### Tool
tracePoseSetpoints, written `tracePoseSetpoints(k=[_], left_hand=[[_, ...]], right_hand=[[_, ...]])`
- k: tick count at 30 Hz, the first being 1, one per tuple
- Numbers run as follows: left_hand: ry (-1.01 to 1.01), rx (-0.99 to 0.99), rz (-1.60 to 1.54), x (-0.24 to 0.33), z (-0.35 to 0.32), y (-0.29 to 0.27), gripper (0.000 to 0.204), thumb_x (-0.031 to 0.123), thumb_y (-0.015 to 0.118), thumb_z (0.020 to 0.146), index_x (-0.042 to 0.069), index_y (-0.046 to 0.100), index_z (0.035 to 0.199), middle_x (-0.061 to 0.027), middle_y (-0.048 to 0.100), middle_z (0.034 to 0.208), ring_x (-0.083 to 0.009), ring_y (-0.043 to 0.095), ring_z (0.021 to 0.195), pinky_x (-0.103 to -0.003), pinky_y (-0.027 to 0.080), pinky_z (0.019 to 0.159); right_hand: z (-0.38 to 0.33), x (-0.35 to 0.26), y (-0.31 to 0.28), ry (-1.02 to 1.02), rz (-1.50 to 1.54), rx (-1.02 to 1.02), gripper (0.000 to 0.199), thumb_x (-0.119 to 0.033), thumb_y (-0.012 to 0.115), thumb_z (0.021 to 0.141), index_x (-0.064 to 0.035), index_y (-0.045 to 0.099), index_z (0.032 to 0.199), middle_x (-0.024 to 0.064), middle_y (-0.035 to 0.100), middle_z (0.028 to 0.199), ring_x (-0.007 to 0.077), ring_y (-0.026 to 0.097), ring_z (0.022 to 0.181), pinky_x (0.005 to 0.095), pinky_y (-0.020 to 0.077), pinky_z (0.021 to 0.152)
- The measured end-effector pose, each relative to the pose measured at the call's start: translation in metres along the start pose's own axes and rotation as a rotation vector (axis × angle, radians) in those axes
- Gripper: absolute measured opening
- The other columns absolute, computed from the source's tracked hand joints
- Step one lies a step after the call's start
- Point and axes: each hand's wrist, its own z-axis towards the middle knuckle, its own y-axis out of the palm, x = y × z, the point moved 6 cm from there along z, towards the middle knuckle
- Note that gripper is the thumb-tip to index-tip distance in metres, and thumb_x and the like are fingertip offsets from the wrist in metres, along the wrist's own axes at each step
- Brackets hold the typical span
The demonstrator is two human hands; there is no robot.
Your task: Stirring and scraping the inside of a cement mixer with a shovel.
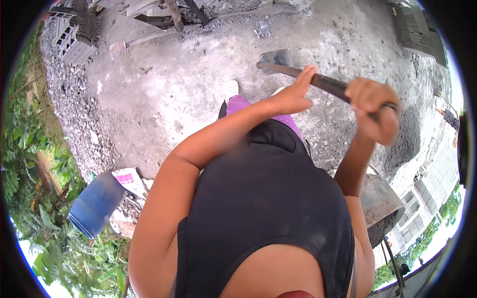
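A shovel (pixel 332 85) with a long, dark-ended handle slants across the space in front of me. Its grey, dusty blade (pixel 278 58) is low at the ground beyond my feet. My right hand (pixel 375 107) is closed around the upper end of the handle, out to the right. Further down, my left hand (pixel 295 95) loosely holds the handle, fingers across it and thumb spread away. Rough grey concrete-like ground (pixel 164 94) surrounds the blade.
Concrete blocks (pixel 74 39) are stacked at far left beside gravel (pixel 74 94). A blue plastic drum (pixel 97 203) lies at near left. Behind my right arm is a metal drum-like container (pixel 380 198). A dark grey heap (pixel 403 141) rises at right; wooden legs (pixel 174 15) stand far ahead.
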Motion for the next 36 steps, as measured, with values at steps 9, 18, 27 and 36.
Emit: tracePoseSetpoints(k=[9, 18, 27, 36], left_hand=[[-0.534, -0.138, 0.034, -0.094, -0.004, 0.020, 0.092, 0.013, 0.051, 0.071, 0.004, -0.010, 0.140, -0.0259, 0.048, 0.124, -0.0330, 0.055, 0.099, -0.033, 0.042, 0.084], [-0.016, -0.319, -0.317, 0.043, 0.013, 0.049, 0.073, 0.006, 0.053, 0.071, 0.004, 0.021, 0.136, -0.0202, 0.054, 0.118, -0.0230, 0.054, 0.106, -0.030, 0.044, 0.081], [-0.449, -0.059, -0.013, -0.061, 0.014, 0.009, 0.069, 0.013, 0.051, 0.075, 0.004, 0.022, 0.136, -0.0194, 0.057, 0.094, -0.0233, 0.058, 0.079, -0.033, 0.045, 0.067], [-0.407, -0.206, 0.067, -0.105, 0.005, 0.024, 0.074, 0.017, 0.049, 0.076, 0.000, 0.017, 0.140, -0.0202, 0.058, 0.103, -0.0252, 0.058, 0.085, -0.034, 0.045, 0.072]], right_hand=[[-0.054, 0.067, -0.009, 0.061, -0.163, 0.213, 0.028, -0.022, 0.038, 0.085, -0.0014, 0.048, 0.069, 0.0091, 0.047, 0.056, 0.0186, 0.045, 0.053, 0.0354, 0.0404, 0.062], [-0.017, -0.157, -0.044, -0.261, -0.113, 0.202, 0.061, -0.066, 0.045, 0.071, -0.0055, 0.045, 0.078, -0.0010, 0.037, 0.055, 0.0124, 0.033, 0.050, 0.0349, 0.0302, 0.064], [-0.052, 0.032, -0.007, 0.021, -0.302, 0.252, 0.014, -0.014, 0.051, 0.082, -0.0039, 0.043, 0.077, 0.0063, 0.049, 0.057, 0.0147, 0.047, 0.054, 0.0354, 0.0436, 0.059], [-0.082, 0.038, -0.095, 0.002, -0.212, 0.561, 0.010, 0.000, 0.042, 0.080, -0.0017, 0.047, 0.072, 0.0105, 0.050, 0.059, 0.0192, 0.049, 0.056, 0.0400, 0.0454, 0.066]])
